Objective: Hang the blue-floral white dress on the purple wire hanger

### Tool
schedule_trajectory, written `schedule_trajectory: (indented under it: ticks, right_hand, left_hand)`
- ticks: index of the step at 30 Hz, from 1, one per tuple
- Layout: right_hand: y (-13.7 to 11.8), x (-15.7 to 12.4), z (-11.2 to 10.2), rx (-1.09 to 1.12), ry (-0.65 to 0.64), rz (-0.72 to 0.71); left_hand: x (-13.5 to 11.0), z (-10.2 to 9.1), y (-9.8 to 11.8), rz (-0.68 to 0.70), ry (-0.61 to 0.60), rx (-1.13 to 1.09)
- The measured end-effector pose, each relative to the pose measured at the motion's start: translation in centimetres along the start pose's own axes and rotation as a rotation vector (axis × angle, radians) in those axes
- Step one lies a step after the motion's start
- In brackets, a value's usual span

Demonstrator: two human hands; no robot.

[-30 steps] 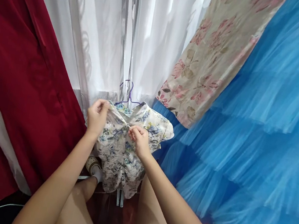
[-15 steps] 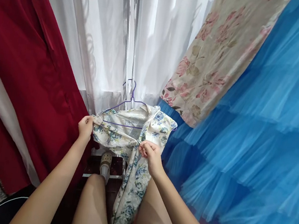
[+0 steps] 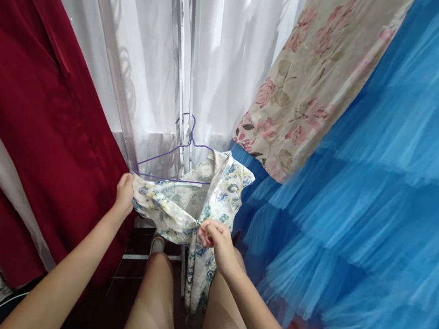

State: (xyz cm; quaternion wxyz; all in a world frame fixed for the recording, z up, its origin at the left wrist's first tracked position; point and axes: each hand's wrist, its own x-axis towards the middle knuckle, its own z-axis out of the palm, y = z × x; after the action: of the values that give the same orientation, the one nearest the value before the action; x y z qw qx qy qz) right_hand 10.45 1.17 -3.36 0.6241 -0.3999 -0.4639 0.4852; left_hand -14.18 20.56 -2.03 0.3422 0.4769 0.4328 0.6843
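Observation:
A small white garment with blue flowers (image 3: 181, 205) hangs half off a thin purple wire hanger (image 3: 178, 150). My left hand (image 3: 124, 194) is closed on the garment's left shoulder, at the hanger's left tip. Pinching the cloth at the garment's front middle is my right hand (image 3: 215, 240). The hanger's left arm and bottom bar are bare; the right shoulder still drapes over the hanger. The lower part of the garment hangs down between my knees.
A dark red garment (image 3: 35, 106) hangs at the left and white sheer curtains (image 3: 145, 50) at the back. A beige cloth with pink flowers (image 3: 317, 75) and a wide blue tulle skirt (image 3: 384, 209) fill the right. A dark tiled floor (image 3: 134, 278) lies below.
The garment's left shoulder has slid off the hanger, baring the wire. My left hand moved left and down with the cloth; my right hand pulled the front lower.

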Motion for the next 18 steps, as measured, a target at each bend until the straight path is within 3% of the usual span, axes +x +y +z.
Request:
schedule_trajectory:
  ticks: [3, 5, 8, 11, 14, 18]
  right_hand:
    - [2.1, -1.7, -1.4, -0.032, 0.055, 0.057]
    - [3.4, -2.7, -2.5, -0.064, 0.079, 0.078]
    - [4.2, -3.5, -4.1, -0.096, 0.135, 0.104]
    - [4.0, -3.9, -5.3, -0.084, 0.211, 0.150]
    - [4.2, -5.5, -5.5, -0.060, 0.251, 0.208]
    - [6.6, -9.0, -4.7, -0.078, 0.262, 0.304]
  left_hand:
    - [-4.2, -0.7, -2.6, -0.185, -0.043, -0.065]
    - [-6.8, -0.5, -3.1, -0.283, -0.085, -0.110]
    - [-9.5, 1.2, -1.5, -0.367, -0.162, -0.181]
    - [-11.2, 4.0, 2.3, -0.412, -0.406, -0.323]
    - [-13.3, 6.1, 6.1, -0.338, -0.676, -0.376]
    - [-18.1, 6.3, 8.3, -0.047, -0.868, -0.097]
